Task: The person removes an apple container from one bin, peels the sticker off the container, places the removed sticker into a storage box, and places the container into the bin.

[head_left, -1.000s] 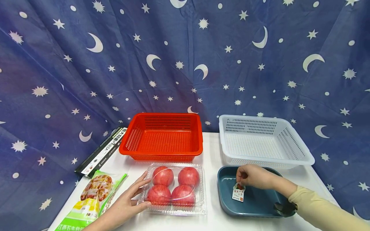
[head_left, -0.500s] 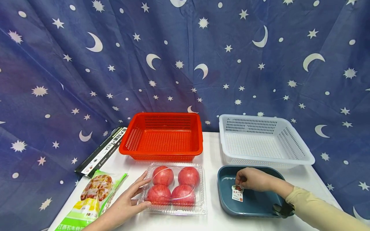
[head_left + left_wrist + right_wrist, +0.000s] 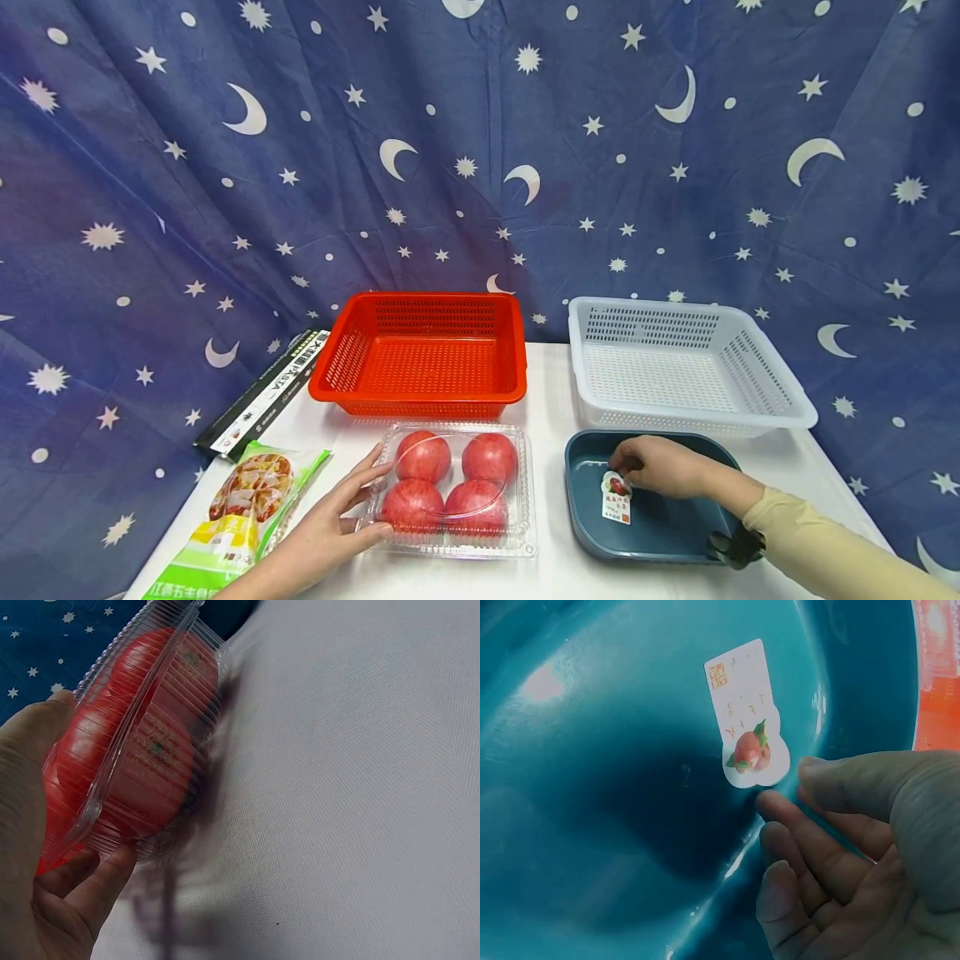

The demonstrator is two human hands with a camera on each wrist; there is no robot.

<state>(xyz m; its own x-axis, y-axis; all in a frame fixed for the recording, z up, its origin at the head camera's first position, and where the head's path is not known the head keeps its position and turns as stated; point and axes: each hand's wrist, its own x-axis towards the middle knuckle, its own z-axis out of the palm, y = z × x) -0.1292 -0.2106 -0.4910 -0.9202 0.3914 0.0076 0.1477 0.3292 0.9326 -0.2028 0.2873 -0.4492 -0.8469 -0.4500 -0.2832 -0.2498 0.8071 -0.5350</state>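
Observation:
In the head view a clear plastic box with several red apples stands at the front centre. My left hand rests against its left side, fingers spread and thumb at the front corner. To the right is a dark teal basin. A small white card with a red fruit picture and printed writing lies inside it. My right hand hovers in the basin just beside the card's picture end. In the right wrist view its thumb and fingers are apart, with nothing between them.
A red basket and a white basket stand along the back against the star-patterned curtain. On the left are a black-and-white pasta box and a green food bag.
The card came down onto the basin floor and my right hand's fingers let go of it, shifting slightly down and left. My left hand and the apple box stay put.

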